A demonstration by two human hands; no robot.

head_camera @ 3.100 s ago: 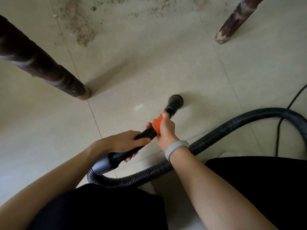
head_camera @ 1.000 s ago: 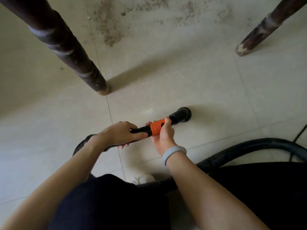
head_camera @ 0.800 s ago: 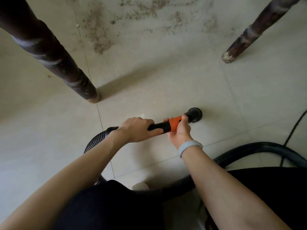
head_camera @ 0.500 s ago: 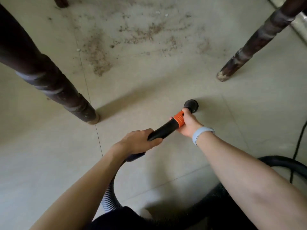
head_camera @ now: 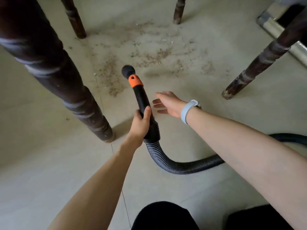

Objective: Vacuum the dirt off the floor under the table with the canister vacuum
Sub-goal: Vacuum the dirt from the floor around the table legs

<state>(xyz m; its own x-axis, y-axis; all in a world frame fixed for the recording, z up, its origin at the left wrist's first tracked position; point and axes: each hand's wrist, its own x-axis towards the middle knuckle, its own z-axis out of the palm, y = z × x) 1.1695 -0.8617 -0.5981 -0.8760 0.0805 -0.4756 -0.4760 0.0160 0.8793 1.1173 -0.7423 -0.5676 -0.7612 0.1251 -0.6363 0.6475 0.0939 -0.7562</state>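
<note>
Brown dirt point(head_camera: 149, 53) lies scattered over the pale tiled floor between the table legs. My left hand point(head_camera: 141, 123) is closed around the black vacuum wand point(head_camera: 142, 100), which has an orange collar point(head_camera: 135, 81) and a round black nozzle point(head_camera: 128, 70). The nozzle points at the near edge of the dirt, slightly above the floor. My right hand point(head_camera: 167, 103), with a grey wristband, hovers open just right of the wand, touching nothing. The ribbed black hose point(head_camera: 167, 163) curves from the wand off to the right. The canister is out of view.
Dark turned table legs stand around the dirt: a thick one near left point(head_camera: 69, 93), one near right point(head_camera: 259, 63), two at the back point(head_camera: 74, 19) point(head_camera: 178, 10). A metal rail point(head_camera: 279, 32) runs along the top right. My dark-clothed knees point(head_camera: 164, 216) are at the bottom.
My right hand has let go of the orange collar and opened beside the wand. The left hand has swung the wand forward toward the dirt. The view has tilted up, showing more of the floor.
</note>
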